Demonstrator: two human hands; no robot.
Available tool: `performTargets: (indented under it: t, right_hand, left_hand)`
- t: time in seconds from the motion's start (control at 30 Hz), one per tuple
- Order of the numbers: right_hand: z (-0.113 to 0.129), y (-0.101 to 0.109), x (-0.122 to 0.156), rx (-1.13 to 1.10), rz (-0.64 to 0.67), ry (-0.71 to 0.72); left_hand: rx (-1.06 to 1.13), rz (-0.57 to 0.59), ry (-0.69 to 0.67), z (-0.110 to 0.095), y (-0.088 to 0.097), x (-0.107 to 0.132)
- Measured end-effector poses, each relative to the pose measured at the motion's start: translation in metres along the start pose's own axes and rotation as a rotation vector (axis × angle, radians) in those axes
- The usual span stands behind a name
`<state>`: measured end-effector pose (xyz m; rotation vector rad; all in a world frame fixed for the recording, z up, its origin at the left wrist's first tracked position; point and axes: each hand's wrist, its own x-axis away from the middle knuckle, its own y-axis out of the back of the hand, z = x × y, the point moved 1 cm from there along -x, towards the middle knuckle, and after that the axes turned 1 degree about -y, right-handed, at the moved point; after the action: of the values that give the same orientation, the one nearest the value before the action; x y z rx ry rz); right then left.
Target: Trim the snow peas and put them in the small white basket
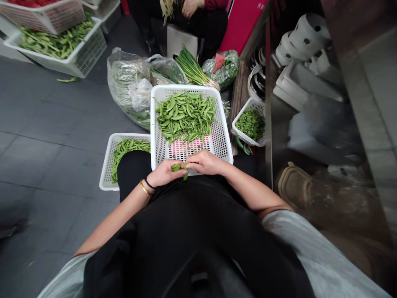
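A white perforated plastic basket [228,142] rests on my lap, with a heap of green pea pods [186,114] in its far part. Over its near rim my two hands meet. My left hand [164,171], with a dark band and a gold bracelet at the wrist, is closed on a pea pod [176,167]. The fingertips of my right hand [206,162] pinch the end of the same pod. Beside my left knee stands a second white basket [105,165] holding more green pods [128,145].
Bagged greens [127,78], spring onions [194,68] and another tied bag [228,66] lie beyond the basket. A small basket of chopped-looking greens [250,124] stands right. Stacked crates [89,51] are at far left. Another person's hand [190,7] shows at the top.
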<state>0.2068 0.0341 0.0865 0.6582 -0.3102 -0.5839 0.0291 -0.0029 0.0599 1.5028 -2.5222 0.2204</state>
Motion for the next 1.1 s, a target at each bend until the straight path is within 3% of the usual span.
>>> performTargets:
  t: [0.07, 0.13, 0.17, 0.23, 0.3, 0.33, 0.47, 0.6, 0.73, 0.87, 0.93, 1.0, 1.1]
  right_hand:
    - [-0.005, 0.001, 0.003, -0.162, -0.078, -0.068]
    - [-0.018, 0.003, 0.009, -0.245, -0.131, -0.161]
    - [-0.027, 0.005, 0.011, -0.243, -0.095, -0.201]
    - [-0.050, 0.009, 0.013, -0.131, 0.099, -0.288]
    - [-0.075, 0.015, 0.006, 0.097, 0.249, -0.412]
    - [-0.087, 0.018, -0.001, 0.226, 0.229, -0.491]
    - [-0.127, 0.028, -0.046, 0.518, -0.195, -0.747]
    - [-0.143, 0.027, -0.068, 0.470, -0.312, -0.770]
    - [-0.133, 0.023, -0.040, 0.222, -0.481, -0.693]
    - [-0.094, -0.001, -0.005, -0.280, -0.586, -0.608]
    - [-0.068, -0.018, 0.003, -0.432, -0.555, -0.496]
    - [-0.041, -0.030, 0.007, -0.429, -0.479, -0.364]
    - [-0.011, -0.035, 0.012, -0.304, -0.356, -0.180]
  left_hand:
    - [0.192, -0.080, 0.000, 0.004, 0.002, -0.002]
    - [0.414, -0.243, -0.046, 0.007, 0.010, -0.004]
    - [0.504, -0.327, -0.078, 0.009, 0.016, -0.005]
    - [0.622, -0.418, -0.131, 0.012, 0.028, -0.007]
    - [0.704, -0.356, -0.147, 0.014, 0.035, -0.009]
    - [0.743, -0.286, -0.142, 0.014, 0.036, -0.010]
    - [0.837, -0.048, -0.095, 0.014, 0.024, -0.012]
    - [0.793, 0.021, 0.026, 0.016, 0.012, -0.008]
    - [0.706, -0.061, 0.188, 0.024, 0.010, -0.007]
    - [0.681, -0.198, 0.306, 0.029, -0.001, -0.020]
    - [0.663, -0.280, 0.310, 0.030, -0.007, -0.025]
    - [0.649, -0.343, 0.259, 0.030, -0.008, -0.026]
    - [0.598, -0.287, 0.205, 0.030, -0.002, -0.017]
